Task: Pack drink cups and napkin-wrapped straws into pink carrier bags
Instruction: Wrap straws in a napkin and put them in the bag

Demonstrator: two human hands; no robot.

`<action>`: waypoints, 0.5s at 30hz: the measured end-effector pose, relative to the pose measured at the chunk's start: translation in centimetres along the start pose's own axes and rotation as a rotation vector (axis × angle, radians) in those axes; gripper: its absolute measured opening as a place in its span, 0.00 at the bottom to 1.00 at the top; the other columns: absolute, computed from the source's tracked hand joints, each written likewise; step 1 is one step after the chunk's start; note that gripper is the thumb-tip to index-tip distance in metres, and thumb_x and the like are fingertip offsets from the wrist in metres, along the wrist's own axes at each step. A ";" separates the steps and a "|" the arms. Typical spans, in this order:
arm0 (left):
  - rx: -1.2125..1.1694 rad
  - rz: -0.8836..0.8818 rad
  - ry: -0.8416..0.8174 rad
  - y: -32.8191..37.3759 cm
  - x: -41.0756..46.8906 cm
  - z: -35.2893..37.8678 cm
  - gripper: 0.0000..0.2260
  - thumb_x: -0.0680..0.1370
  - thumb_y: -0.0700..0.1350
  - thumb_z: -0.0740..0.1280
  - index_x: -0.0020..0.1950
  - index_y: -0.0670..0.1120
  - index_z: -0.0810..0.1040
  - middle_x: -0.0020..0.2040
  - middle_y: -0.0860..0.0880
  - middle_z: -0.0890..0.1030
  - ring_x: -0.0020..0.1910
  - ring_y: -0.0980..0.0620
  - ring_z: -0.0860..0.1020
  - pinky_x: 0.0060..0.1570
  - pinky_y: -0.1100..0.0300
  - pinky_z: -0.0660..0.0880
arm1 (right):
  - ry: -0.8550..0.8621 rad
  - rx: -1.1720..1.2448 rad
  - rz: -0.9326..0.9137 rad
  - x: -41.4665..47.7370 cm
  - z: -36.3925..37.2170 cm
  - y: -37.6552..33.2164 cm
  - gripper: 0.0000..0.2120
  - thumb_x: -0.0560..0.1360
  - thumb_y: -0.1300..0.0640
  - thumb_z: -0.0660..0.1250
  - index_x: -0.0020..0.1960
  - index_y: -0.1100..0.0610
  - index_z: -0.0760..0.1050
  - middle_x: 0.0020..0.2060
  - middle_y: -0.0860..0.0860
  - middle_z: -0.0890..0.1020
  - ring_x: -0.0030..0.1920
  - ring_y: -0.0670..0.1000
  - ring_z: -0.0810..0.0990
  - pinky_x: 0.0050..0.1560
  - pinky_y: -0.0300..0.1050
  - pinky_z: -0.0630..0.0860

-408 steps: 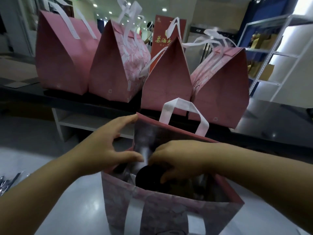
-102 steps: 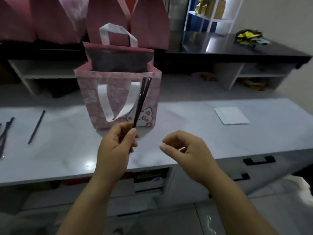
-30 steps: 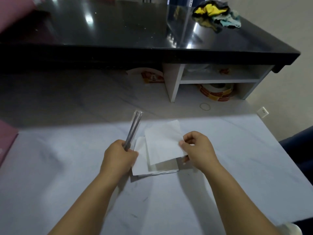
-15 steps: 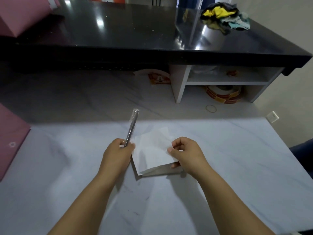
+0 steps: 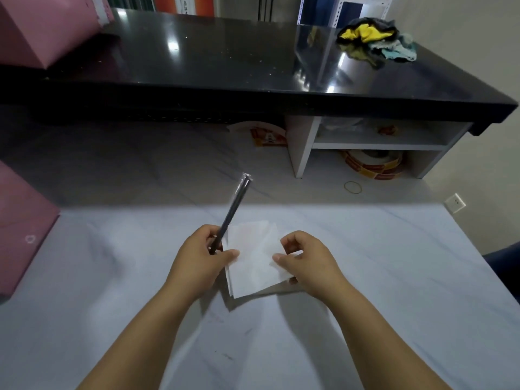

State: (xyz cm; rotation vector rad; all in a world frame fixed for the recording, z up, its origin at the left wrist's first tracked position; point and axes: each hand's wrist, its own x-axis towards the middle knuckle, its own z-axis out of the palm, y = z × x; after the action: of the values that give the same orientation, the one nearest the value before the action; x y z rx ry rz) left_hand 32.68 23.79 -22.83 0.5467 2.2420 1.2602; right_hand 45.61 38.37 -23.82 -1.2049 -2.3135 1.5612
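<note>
Head view: the left hand [image 5: 202, 257] is curled round the near end of the straws [image 5: 233, 206], which slant up and away to the right. Its thumb touches the left edge of the napkin [image 5: 253, 260]. The right hand [image 5: 306, 263] pinches the napkin's right edge, holding it just above the worktop [image 5: 380, 291], near and central. To wrap well, I judge the straws should be laid along one napkin edge, the paper kept taut and rolled tightly. A bag [image 5: 19, 229] stands at the left.
</note>
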 end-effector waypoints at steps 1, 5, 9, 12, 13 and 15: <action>-0.004 0.036 -0.011 0.3 -0.1 -0.2 0.10 0.72 0.42 0.72 0.49 0.52 0.75 0.44 0.51 0.80 0.41 0.53 0.78 0.37 0.63 0.71 | 0.007 -0.011 -0.007 0.0 0.0 0.0 0.07 0.73 0.53 0.71 0.49 0.48 0.74 0.47 0.44 0.78 0.42 0.47 0.79 0.42 0.47 0.82; -0.020 0.170 -0.072 1.8 -0.6 -1.6 0.10 0.74 0.41 0.70 0.49 0.55 0.76 0.46 0.54 0.82 0.46 0.55 0.80 0.44 0.62 0.74 | 0.022 -0.034 -0.052 0.2 -0.3 -0.7 0.19 0.73 0.50 0.71 0.61 0.47 0.69 0.54 0.43 0.76 0.50 0.43 0.77 0.43 0.38 0.75; -0.075 0.245 -0.119 3.2 -0.9 -3.0 0.11 0.74 0.39 0.69 0.50 0.55 0.76 0.46 0.53 0.82 0.41 0.62 0.79 0.36 0.69 0.74 | 0.021 0.011 -0.092 0.6 -0.9 -2.0 0.30 0.72 0.49 0.72 0.69 0.49 0.64 0.59 0.43 0.73 0.57 0.46 0.75 0.55 0.43 0.74; -0.107 0.288 -0.134 4.1 -1.2 -3.7 0.11 0.74 0.36 0.68 0.51 0.51 0.76 0.46 0.52 0.81 0.36 0.65 0.77 0.31 0.73 0.70 | -0.025 0.156 -0.140 0.8 -1.1 -3.1 0.22 0.72 0.57 0.72 0.64 0.52 0.70 0.52 0.47 0.80 0.52 0.47 0.80 0.53 0.43 0.78; -0.114 0.300 -0.131 4.3 -1.2 -4.0 0.11 0.74 0.35 0.68 0.51 0.50 0.76 0.45 0.51 0.81 0.35 0.66 0.77 0.31 0.74 0.70 | -0.028 0.196 -0.154 0.8 -1.1 -3.5 0.17 0.72 0.60 0.72 0.59 0.53 0.73 0.49 0.49 0.82 0.49 0.50 0.81 0.52 0.44 0.79; -0.132 0.311 -0.116 4.5 -1.2 -4.5 0.11 0.75 0.35 0.67 0.51 0.49 0.75 0.45 0.51 0.81 0.35 0.66 0.77 0.31 0.74 0.70 | 0.002 0.211 -0.198 0.8 -1.1 -4.2 0.09 0.72 0.61 0.72 0.50 0.52 0.76 0.44 0.54 0.83 0.46 0.58 0.82 0.52 0.53 0.80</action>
State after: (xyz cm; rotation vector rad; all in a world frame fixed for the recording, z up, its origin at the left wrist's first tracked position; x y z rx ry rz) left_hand 31.35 22.32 -16.62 0.9192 2.0152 1.4736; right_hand 43.26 39.00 -20.10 -0.8997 -2.1258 1.6784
